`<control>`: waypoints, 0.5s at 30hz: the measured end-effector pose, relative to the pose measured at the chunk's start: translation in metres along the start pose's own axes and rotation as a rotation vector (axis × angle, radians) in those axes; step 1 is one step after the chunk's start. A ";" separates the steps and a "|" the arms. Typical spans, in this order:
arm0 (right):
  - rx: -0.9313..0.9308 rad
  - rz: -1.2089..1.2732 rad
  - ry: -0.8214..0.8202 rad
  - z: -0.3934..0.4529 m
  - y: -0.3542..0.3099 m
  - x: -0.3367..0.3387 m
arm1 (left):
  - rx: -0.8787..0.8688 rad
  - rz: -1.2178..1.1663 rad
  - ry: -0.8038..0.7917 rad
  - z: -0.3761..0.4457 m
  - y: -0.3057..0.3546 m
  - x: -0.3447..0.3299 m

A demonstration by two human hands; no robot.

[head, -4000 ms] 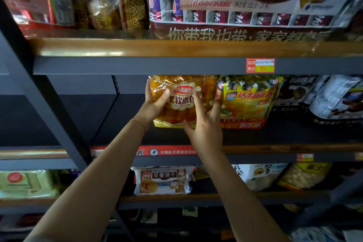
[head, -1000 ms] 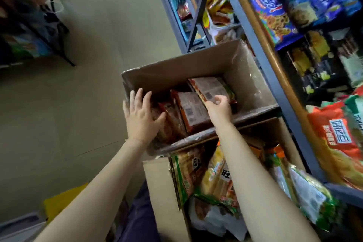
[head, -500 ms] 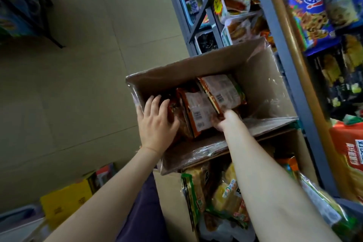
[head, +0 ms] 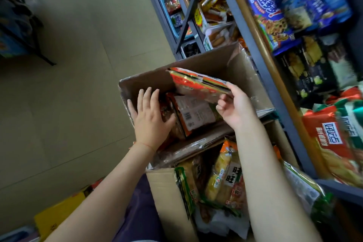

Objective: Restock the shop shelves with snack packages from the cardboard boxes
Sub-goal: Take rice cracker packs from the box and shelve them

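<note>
An open cardboard box [head: 204,65] stands on the floor beside the shelf unit [head: 261,68]. My right hand [head: 236,107] pinches a red and orange snack package [head: 194,84] by its end and holds it tilted above the box. My left hand [head: 150,122] lies flat, fingers straight, on the packages left in the box, next to one with a white barcode label [head: 193,114]. A second cardboard box [head: 169,198], nearer to me, holds yellow and green snack packages [head: 224,177].
Shelves packed with snack bags run along the right, a blue bag [head: 275,13] high up and an orange one [head: 334,139] lower. Blue baskets [head: 167,0] stand further along. Tiled floor [head: 78,65] spreads left, with a dark rack [head: 17,25] far left and a yellow box [head: 59,212] near me.
I turned from the shelf, where both hands set a bread package, down to the boxes. In the last half second my right hand lifted a red package out of the far box.
</note>
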State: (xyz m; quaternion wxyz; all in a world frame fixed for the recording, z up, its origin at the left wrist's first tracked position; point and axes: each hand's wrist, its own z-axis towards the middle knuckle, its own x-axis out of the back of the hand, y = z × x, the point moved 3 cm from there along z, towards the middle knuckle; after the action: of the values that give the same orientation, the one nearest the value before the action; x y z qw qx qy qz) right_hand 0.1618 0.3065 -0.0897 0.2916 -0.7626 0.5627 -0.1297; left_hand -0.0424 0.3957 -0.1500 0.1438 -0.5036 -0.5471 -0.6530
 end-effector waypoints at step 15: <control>0.305 -0.016 0.125 -0.145 -0.031 0.130 | 0.087 -0.994 -0.484 -0.032 0.154 0.095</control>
State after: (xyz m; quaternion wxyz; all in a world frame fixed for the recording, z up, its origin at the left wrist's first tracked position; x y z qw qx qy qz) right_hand 0.1529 0.1481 0.0273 0.3672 -0.7044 0.5475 -0.2632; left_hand 0.0130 0.3475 0.0187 -0.2910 -0.3141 -0.7628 -0.4846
